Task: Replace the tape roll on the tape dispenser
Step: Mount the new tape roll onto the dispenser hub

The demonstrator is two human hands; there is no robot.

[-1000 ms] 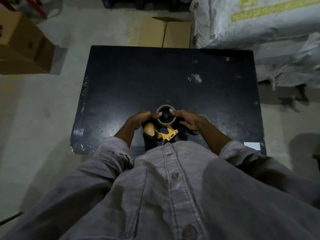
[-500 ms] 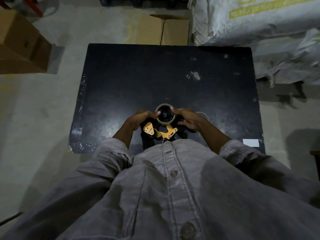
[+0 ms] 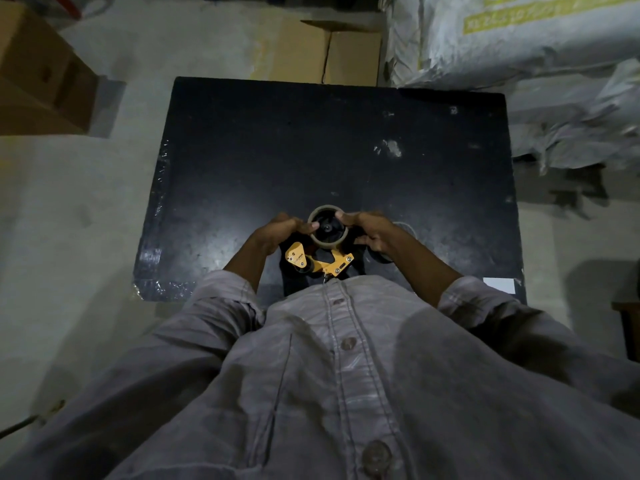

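A yellow and black tape dispenser (image 3: 320, 263) lies flat near the front edge of the black table (image 3: 277, 150). A thin brownish tape core (image 3: 327, 242) sits around the dispenser's black hub. My left hand (image 3: 278, 232) grips the core's left rim with thumb and curled fingers. My right hand (image 3: 372, 232) pinches the right rim, thumb on top. A faint clear tape roll (image 3: 405, 228) lies on the table just right of my right hand, mostly hidden by the wrist.
Cardboard boxes stand at the far left (image 3: 38, 74) and behind the table (image 3: 329, 53). Large white sacks (image 3: 519, 39) are piled at the back right. A white label (image 3: 498, 284) is stuck at the table's front right corner.
Both hands stay on the core around the hub. The fingers have shifted slightly along the rim; the dispenser has hardly moved.
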